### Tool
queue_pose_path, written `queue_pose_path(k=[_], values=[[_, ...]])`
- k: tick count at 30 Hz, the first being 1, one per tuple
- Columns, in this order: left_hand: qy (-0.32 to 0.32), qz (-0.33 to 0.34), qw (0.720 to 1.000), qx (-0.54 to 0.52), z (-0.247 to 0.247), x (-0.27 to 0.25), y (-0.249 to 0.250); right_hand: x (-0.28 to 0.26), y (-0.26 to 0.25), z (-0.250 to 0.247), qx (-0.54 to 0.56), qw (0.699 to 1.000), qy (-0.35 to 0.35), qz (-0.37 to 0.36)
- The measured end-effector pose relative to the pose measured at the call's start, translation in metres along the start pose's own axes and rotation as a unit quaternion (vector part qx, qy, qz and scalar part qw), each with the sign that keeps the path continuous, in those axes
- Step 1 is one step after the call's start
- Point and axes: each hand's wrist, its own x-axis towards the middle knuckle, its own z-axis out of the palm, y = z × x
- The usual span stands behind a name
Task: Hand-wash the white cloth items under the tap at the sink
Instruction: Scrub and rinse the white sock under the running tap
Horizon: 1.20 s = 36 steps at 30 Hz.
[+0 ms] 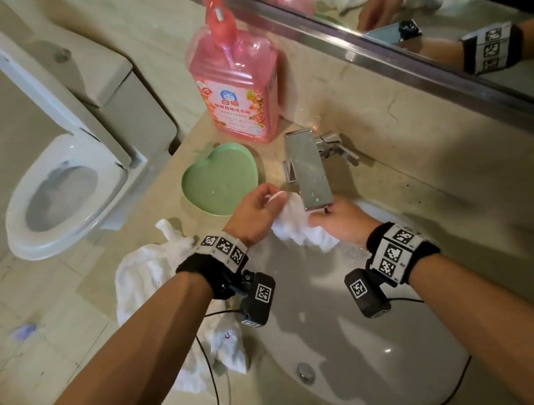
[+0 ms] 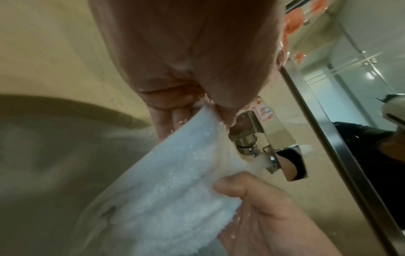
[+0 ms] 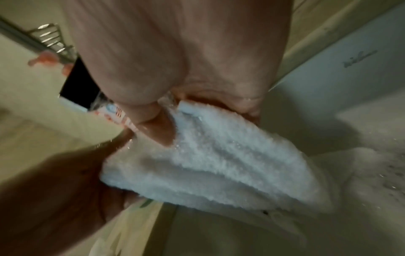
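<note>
Left of the tap (image 1: 309, 169), more white cloths (image 1: 153, 280) wait on the bench. Under it, left hand (image 1: 254, 216) and right hand (image 1: 344, 225) pinch the wet cloth (image 1: 300, 228) tight — it could slip, and water might splash out.

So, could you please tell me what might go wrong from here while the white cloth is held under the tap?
1. The fluffy white cloth is stretched between the left hand and right hand beneath the square chrome tap; running water may splash onto the black wrist camera hanging over the grey oval basin.
2. The crumpled white towel overhangs the beige stone counter edge; the left forearm might nudge it onto the floor.
</note>
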Motion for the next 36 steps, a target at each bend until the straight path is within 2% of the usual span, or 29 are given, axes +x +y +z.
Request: queue_pose_path(k=[4, 7, 10, 14, 17, 19, 21, 24, 26, 28, 30, 33, 36], values=[[-0.029, 0.062, 0.994, 0.086, -0.005, -0.005, 0.013, -0.004, -0.003, 0.01, 0.012, 0.999, -0.012, -0.039], [-0.069, 0.047, 0.985, 0.15, -0.003, -0.006, 0.018, -0.006, -0.005, 0.01, 0.046, 0.998, -0.015, -0.044], [-0.096, 0.017, 0.979, 0.181, 0.003, -0.006, 0.019, -0.005, -0.006, 0.005, -0.002, 0.997, 0.012, -0.075], [-0.094, -0.087, 0.984, 0.122, 0.018, 0.002, 0.013, -0.004, 0.003, -0.009, 0.039, 0.998, 0.031, -0.033], [-0.144, -0.094, 0.981, 0.084, 0.032, 0.008, 0.006, -0.002, 0.006, -0.016, 0.108, 0.991, 0.078, 0.002], [-0.141, -0.095, 0.985, 0.039, 0.038, 0.01, 0.006, -0.002, 0.008, -0.023, 0.124, 0.986, 0.109, 0.024], [-0.123, -0.073, 0.989, 0.035, 0.042, 0.013, 0.007, -0.004, 0.01, -0.027, 0.107, 0.989, 0.095, 0.027], [-0.119, -0.03, 0.991, 0.046, 0.046, 0.016, 0.013, -0.003, 0.022, -0.029, 0.032, 0.999, 0.021, 0.032], [-0.119, -0.01, 0.987, 0.103, 0.044, 0.015, 0.02, -0.002, 0.029, -0.023, -0.034, 0.999, -0.018, 0.001], [-0.118, 0.004, 0.978, 0.172, 0.04, 0.015, 0.022, -0.003, 0.028, -0.016, -0.066, 0.997, -0.027, -0.024], [-0.102, -0.021, 0.979, 0.177, 0.032, 0.014, 0.021, -0.002, 0.026, -0.011, -0.081, 0.996, -0.014, -0.04], [-0.063, -0.079, 0.98, 0.17, 0.022, 0.012, 0.01, 0.0, 0.02, -0.01, -0.023, 0.999, 0.005, -0.044], [-0.119, -0.112, 0.98, 0.114, 0.02, 0.004, 0.002, 0.0, 0.011, -0.007, 0.019, 0.999, 0.016, -0.032]])
